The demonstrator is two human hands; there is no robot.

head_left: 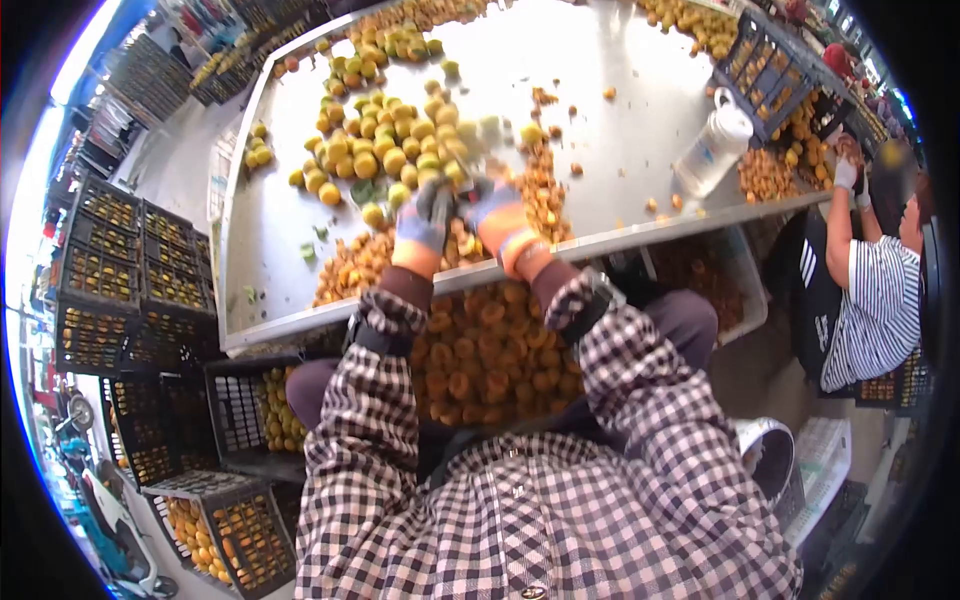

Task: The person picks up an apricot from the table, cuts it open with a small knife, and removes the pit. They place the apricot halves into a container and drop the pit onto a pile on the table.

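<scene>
We take the metal table (620,90) as landmark. Left hand (422,222) and right hand (497,215), both gloved, meet at the table's near edge, close together, fingers curled around something small between them; blur hides it, so we cannot tell what they hold or how tight. Just beyond the hands sits the fruit pile (385,145), yellow-green, mid-table toward its left side. Browner cut pieces (350,265) lie along the near edge left of the hands, more trailing past the right hand. A white jug (712,148) lies tilted on the table's right part, near that edge. Under the table's near edge, between our knees, a tub (490,360) is full of orange-brown pieces; our checked sleeves cross over it and block part. Left of the table, black crates (130,270) stacked, fruit inside. A crate (765,65) sits at the table's far right corner. A second person (875,290) in a striped shirt sits off the right end, gloved hand (846,172) raised by the table edge.
</scene>
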